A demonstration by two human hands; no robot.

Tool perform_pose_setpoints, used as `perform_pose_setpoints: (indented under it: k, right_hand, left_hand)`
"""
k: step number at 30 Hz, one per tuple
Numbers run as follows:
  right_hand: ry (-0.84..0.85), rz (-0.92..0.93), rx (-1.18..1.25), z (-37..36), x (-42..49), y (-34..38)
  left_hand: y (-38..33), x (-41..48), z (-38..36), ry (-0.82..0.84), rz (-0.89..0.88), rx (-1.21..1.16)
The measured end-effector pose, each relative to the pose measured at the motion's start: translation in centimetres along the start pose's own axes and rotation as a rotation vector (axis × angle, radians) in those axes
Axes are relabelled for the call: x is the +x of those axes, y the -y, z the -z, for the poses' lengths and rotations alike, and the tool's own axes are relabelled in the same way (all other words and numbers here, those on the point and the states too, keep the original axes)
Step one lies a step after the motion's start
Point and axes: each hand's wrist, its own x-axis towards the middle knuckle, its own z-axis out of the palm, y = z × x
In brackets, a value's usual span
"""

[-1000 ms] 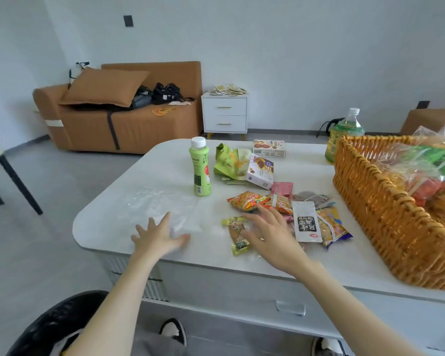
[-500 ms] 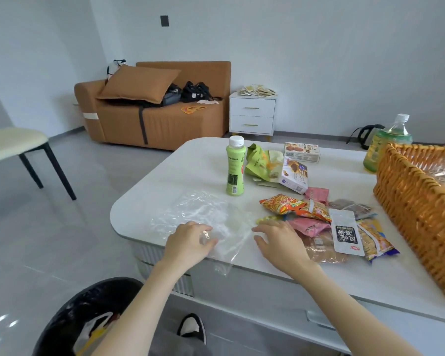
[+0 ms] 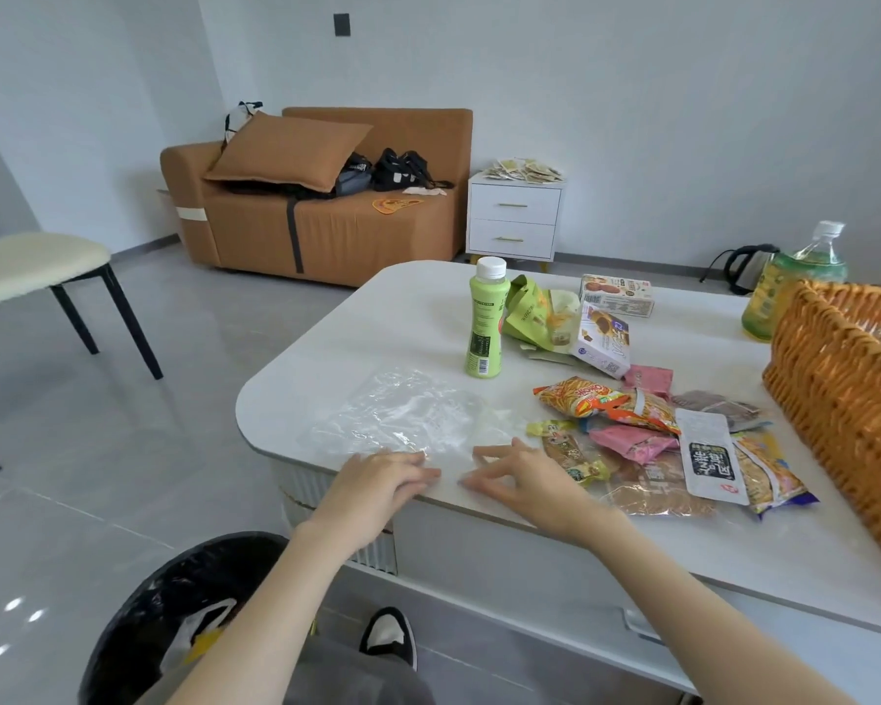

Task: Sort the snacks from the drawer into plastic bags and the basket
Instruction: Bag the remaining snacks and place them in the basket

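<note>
Left hand (image 3: 377,483) is placed at the table's near edge, fingers curled down onto the near rim of the clear plastic bag (image 3: 408,414). The film is taken as pinched there. Right hand (image 3: 527,475) is set just beside it, thumb and forefinger bent toward the same rim with a gap between them. Whether film is caught in that gap cannot be told, the plastic being see-through.

The bag is spread flat on the white table (image 3: 357,318); nothing is seen inside it. Just right of the right hand the loose snacks are heaped: a yellow-green packet (image 3: 565,452) nearest, then a pink packet (image 3: 631,442), an orange crisp packet (image 3: 596,399) and a white sachet (image 3: 708,457). Further right the wicker basket (image 3: 845,399) is cut by the frame edge, its contents barely shown. Behind the bag a green bottle (image 3: 485,323) is stood upright, with a green pouch (image 3: 532,312) just beside it.

Step judged: the bag mouth is being found and parted, before anything is loaded. The pile is not yet sorted, so plenty is judged left. For the next move the two layers need to be separated at the rim and one held up by the left hand, so the right is freed for the nearest packet. Thin film clings, so slipping is likely.
</note>
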Motion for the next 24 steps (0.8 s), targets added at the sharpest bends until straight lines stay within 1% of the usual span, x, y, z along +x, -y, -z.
perform_pose_setpoints:
  k: [2,4,6,7,9,10,11,13,15,16,19,20,22,24]
  right_hand:
    - [-0.163,-0.017,0.226,0.3,0.0,0.5]
    - [-0.307,-0.043,0.509,1.5,0.1,1.7]
    - [-0.376,-0.031,0.775,3.3,-0.2,3.1]
    - [-0.390,-0.009,0.834,4.2,-0.5,3.5]
    - [-0.376,0.009,0.772,5.7,-1.3,4.1]
    - [-0.360,0.009,0.749,6.2,-1.8,4.4]
    - [-0.340,0.007,0.780,6.5,-2.3,4.6]
    - [-0.326,-0.035,0.898,6.9,-2.9,4.7]
    - [-0.329,-0.075,0.932,7.2,-3.4,4.3]
    - [-0.335,-0.087,0.902,7.4,-3.6,3.9]
    - [-0.371,-0.103,0.648,6.9,-4.2,2.8]
    - [-0.390,-0.113,0.599,6.6,-4.4,2.5]
    - [-0.437,-0.125,0.551,6.5,-4.8,2.1]
    - [-0.429,-0.175,0.614,7.1,-5.4,1.8]
  left_hand:
    - [-0.8,0.3,0.6,-0.066,0.051,-0.197]
    - [-2.2,0.8,1.7,-0.169,0.106,-0.475]
    - [-3.7,1.2,3.3,-0.311,0.116,-0.654]
    - [-4.4,1.4,4.1,-0.378,0.105,-0.710]
    - [-5.7,1.4,5.6,-0.478,0.078,-0.807]
    - [-6.1,1.4,6.0,-0.499,0.067,-0.842]
    - [-6.5,1.4,6.4,-0.511,0.064,-0.837]
    - [-6.8,1.6,6.5,-0.535,0.088,-0.696]
    - [-7.0,1.9,6.6,-0.535,0.098,-0.590]
    - [-7.1,2.0,6.5,-0.503,0.088,-0.590]
    - [-7.7,2.5,5.8,-0.316,0.063,-0.645]
    - [-8.1,2.6,5.5,-0.258,0.059,-0.654]
    - [-8.9,3.0,4.8,-0.205,0.059,-0.652]
    - [-9.5,3.3,4.4,-0.206,0.056,-0.661]
